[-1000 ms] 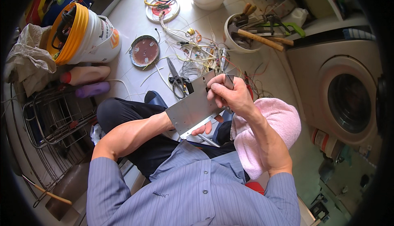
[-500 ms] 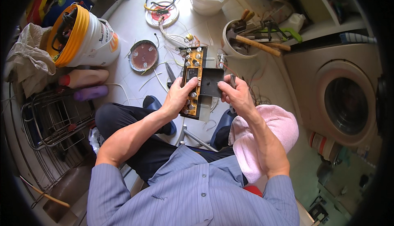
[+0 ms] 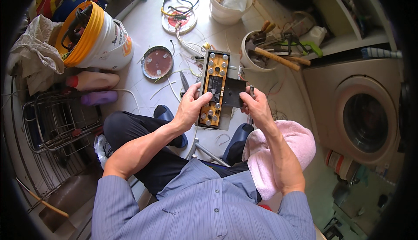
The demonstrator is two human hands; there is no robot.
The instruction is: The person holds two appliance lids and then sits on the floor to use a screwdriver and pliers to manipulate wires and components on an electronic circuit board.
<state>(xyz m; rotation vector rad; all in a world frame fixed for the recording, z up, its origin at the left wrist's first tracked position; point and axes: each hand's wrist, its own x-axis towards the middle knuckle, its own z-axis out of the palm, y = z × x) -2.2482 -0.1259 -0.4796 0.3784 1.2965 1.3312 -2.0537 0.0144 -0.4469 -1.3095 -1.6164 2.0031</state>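
Note:
My left hand (image 3: 191, 105) grips the left edge of a long circuit board (image 3: 216, 72) in a black tray-like housing, its thumb pressed on the face. The amber board carries round silvery parts along both ends and a dark patterned block mid-length. My right hand (image 3: 257, 107) pinches a square black plate (image 3: 234, 92) by its right side. The plate lies against the board's right edge; whether they are joined I cannot tell. A slim metal tool (image 3: 251, 92) sticks up from the right hand, its kind mostly hidden by the fingers. Behind the housing shows a flat greyish panel (image 3: 234, 61).
Loose wires (image 3: 189, 46) and a round brown-faced disc (image 3: 157, 62) lie on the tiled floor. A tool bucket (image 3: 247, 59) with a hammer stands right, a yellow-rimmed bucket (image 3: 109, 44) left. A pink towel (image 3: 283, 153) covers my right knee; a washing machine (image 3: 344, 79) stands beyond.
The view has shifted slightly. The board is turned more face-up, with more of its middle block uncovered by my left thumb. My right hand still holds the black plate at the board's right side.

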